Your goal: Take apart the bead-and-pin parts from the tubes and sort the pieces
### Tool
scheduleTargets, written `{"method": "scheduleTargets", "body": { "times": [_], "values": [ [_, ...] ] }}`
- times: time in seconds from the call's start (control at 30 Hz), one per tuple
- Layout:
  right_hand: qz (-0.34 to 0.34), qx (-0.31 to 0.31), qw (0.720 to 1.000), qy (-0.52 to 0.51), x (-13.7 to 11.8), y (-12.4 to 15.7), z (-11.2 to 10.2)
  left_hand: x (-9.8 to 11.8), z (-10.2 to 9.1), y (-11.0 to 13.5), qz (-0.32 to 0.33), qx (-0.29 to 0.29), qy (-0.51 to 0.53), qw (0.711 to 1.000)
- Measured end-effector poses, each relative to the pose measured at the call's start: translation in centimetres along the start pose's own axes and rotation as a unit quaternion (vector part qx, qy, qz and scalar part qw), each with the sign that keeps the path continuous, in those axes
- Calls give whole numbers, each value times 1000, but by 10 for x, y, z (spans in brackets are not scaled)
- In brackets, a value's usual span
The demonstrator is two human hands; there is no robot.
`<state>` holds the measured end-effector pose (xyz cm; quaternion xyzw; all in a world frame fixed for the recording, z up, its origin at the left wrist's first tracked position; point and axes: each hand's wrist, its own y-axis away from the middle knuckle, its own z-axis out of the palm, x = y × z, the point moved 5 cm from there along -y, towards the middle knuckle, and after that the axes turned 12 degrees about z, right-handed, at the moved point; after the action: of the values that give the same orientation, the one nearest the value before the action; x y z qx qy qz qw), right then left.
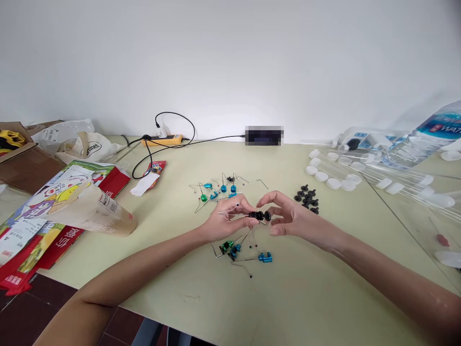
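Note:
My left hand [228, 221] is closed in a pinch on a thin metal wire that carries small black plastic pieces [260, 216] at its end. My right hand [288, 216] meets it from the right, thumb and forefinger closed on the same black pieces while the other fingers spread. Both hands hover just above the pale green table [324, 288]. Below them lie a green and several blue metal parts on bent wires [234, 249]. Behind them is another cluster of blue and green parts with wires [219, 188].
A pile of black plastic pieces [307, 197] sits right of my hands. White caps and clear tubes [345, 173] and a water bottle [428, 132] fill the far right. At left are colourful cartons [54, 202], a plastic bag, a cardboard box and a yellow power strip [162, 140] with cables.

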<state>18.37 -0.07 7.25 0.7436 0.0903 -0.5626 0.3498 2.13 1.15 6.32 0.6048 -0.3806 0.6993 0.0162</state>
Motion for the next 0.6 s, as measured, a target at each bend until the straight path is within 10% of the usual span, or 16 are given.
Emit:
{"method": "scheduleTargets", "body": {
  "times": [0.6],
  "values": [
    [1,14,1000,12,-3,3,4,-1,-1,0,-40,6,-18,999]
  ]
}}
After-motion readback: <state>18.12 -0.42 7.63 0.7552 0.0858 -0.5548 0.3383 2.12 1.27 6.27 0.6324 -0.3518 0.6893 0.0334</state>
